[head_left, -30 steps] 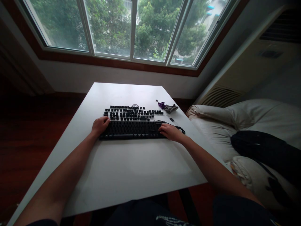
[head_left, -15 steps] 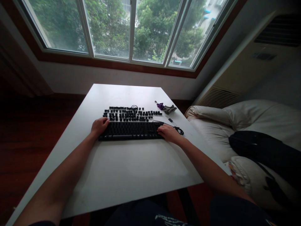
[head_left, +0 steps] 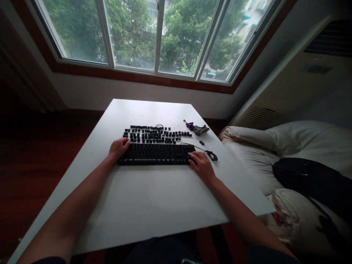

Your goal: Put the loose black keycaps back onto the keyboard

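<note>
1. black keyboard (head_left: pixel 156 156) lies flat on the white table (head_left: pixel 154 205), long side toward the person, probably so both ends fall within easy reach.
2. loose black keycaps (head_left: pixel 168 140) sit in uneven rows just beyond its far edge; the rows roughly echo a key layout, which likely helps tell one from another.
3. left hand (head_left: pixel 119 147) is rounded in against the keyboard's left end, seemingly to steady it; most of the fingers are hidden, so i cannot tell whether it grips.
4. right hand (head_left: pixel 202 165) is loosely wide at the other end, thumb apart from the fingers, tips apparently touching the corner, nothing seen pinched.
5. left forearm (head_left: pixel 90 190) slants forward and inward; right forearm (head_left: pixel 236 209) mirrors it, palm turned down.
6. coiled cable (head_left: pixel 213 156) rests just beside the right hand, and a grey cloth bundle (head_left: pixel 202 130) with a purple piece (head_left: pixel 189 126) lies farther off near the table's right edge, perhaps parked outside the working area.
</note>
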Demonstrator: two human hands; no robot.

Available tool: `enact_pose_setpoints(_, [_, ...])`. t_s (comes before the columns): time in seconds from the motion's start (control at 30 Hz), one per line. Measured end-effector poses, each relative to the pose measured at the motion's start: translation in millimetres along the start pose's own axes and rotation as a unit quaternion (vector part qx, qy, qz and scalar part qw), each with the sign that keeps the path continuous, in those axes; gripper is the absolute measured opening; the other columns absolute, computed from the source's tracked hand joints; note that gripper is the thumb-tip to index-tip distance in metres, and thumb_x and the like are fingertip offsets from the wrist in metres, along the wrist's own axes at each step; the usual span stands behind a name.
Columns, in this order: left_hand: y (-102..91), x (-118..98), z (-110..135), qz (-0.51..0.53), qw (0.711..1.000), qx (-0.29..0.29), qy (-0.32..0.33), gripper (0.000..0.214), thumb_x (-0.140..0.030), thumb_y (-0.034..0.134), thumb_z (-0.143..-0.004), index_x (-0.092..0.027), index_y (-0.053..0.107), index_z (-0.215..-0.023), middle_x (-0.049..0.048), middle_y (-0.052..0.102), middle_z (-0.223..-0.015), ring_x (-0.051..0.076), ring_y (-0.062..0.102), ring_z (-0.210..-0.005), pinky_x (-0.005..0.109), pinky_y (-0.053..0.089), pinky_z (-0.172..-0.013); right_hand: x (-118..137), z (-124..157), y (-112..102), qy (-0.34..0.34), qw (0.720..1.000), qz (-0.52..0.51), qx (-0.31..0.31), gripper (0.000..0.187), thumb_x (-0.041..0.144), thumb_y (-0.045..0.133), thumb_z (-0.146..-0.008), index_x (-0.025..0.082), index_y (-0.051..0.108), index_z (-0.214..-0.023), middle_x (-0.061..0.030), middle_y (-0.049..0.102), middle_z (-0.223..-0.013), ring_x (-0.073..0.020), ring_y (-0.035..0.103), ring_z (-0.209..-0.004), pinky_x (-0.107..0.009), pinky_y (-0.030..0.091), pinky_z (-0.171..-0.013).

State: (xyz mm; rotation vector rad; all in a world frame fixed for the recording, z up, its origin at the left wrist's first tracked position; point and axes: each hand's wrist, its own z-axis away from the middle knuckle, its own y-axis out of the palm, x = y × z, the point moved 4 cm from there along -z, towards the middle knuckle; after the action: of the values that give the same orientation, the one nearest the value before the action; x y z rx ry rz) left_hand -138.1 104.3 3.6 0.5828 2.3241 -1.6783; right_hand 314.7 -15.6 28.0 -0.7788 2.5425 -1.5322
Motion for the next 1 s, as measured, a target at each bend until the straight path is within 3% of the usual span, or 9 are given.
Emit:
enact_pose_setpoints(0.17, [0.2,-2.1,-0.8,0.0,1.0,0.003,-0.004,0.039,-0.049,0.041,-0.093,-0.024,0.071,-0.091,0.0057,0.072,-0.089,0.023,0.063,-0.082,0.031,0.039,-0.071,-0.6,0.9,2.0,-0.006,1.0,0.0,0.008,0.029,0.035,0.052,-0.098,0.022,0.07,-0.117,-0.011,0.064,-0.126,-0.0295,0.053,-0.121,-0.049,0.043,-0.105])
enact_pose_setpoints(0.37, [-0.8,-3.7,-0.5,-0.002,1.0,0.004,-0.007,0.039,-0.047,0.041,-0.093,-0.024,0.072,-0.093,0.0065,0.073,-0.09,0.023,0.064,-0.083,0.031,0.04,-0.071,-1.5,-15.4,1.6,0.006,0.999,-0.017,0.045,0.023,0.031,0.052,-0.098,0.022,0.071,-0.108,-0.0104,0.067,-0.12,-0.0276,0.055,-0.117,-0.046,0.042,-0.105])
enact_pose_setpoints(0.47, [-1.3,-4.6,0.2,-0.008,1.0,0.009,-0.015,0.039,-0.047,0.041,-0.093,-0.024,0.072,-0.094,0.0064,0.074,-0.091,0.023,0.064,-0.084,0.031,0.04,-0.072,-2.2,-37.2,5.2,0.012,0.998,-0.032,0.056,0.026,0.03,0.053,-0.097,0.023,0.067,-0.118,-0.0103,0.067,-0.118,-0.0264,0.057,-0.113,-0.044,0.045,-0.1])
enact_pose_setpoints(0.6, [-3.6,-6.5,1.1,-0.006,1.0,0.013,-0.018,0.039,-0.048,0.042,-0.094,-0.024,0.072,-0.095,0.0064,0.074,-0.092,0.023,0.065,-0.086,0.03,0.041,-0.073,-5.4,-77.4,22.3,-0.015,0.995,-0.043,0.085,0.02,0.026,0.055,-0.096,0.023,0.069,-0.11,-0.0087,0.068,-0.111,-0.0241,0.058,-0.107,-0.038,0.046,-0.096])
enact_pose_setpoints(0.73, [-5.8,-7.3,0.9,0.001,1.0,0.017,-0.019,0.039,-0.048,0.041,-0.094,-0.023,0.072,-0.095,0.0066,0.074,-0.093,0.023,0.065,-0.085,0.03,0.041,-0.072,-8.2,-113.7,42.5,-0.052,0.99,0.023,0.132,0.022,0.019,0.058,-0.093,0.021,0.069,-0.112,-0.009,0.068,-0.111,-0.0235,0.059,-0.106,-0.035,0.045,-0.093])
enact_pose_setpoints(0.87, [-6.3,-6.2,-0.4,0.008,1.0,0.015,-0.019,0.039,-0.048,0.041,-0.094,-0.023,0.072,-0.094,0.0066,0.074,-0.091,0.023,0.064,-0.084,0.03,0.041,-0.073,-11.3,-136.1,57.7,-0.092,0.973,0.095,0.187,0.024,0.015,0.056,-0.094,0.021,0.07,-0.113,-0.0101,0.069,-0.109,-0.0231,0.06,-0.103,-0.031,0.045,-0.086])
enact_pose_setpoints(1.0, [-5.1,-4.4,-1.6,0.013,1.0,0.013,-0.012,0.038,-0.047,0.041,-0.093,-0.023,0.071,-0.09,0.006,0.073,-0.088,0.022,0.064,-0.082,0.031,0.04,-0.072,-17.8,-150.0,67.1,-0.123,0.96,0.1,0.232,0.023,0.02,0.063,-0.092,0.022,0.07,-0.113,-0.0092,0.069,-0.111,-0.0228,0.06,-0.105,-0.029,0.044,-0.083])
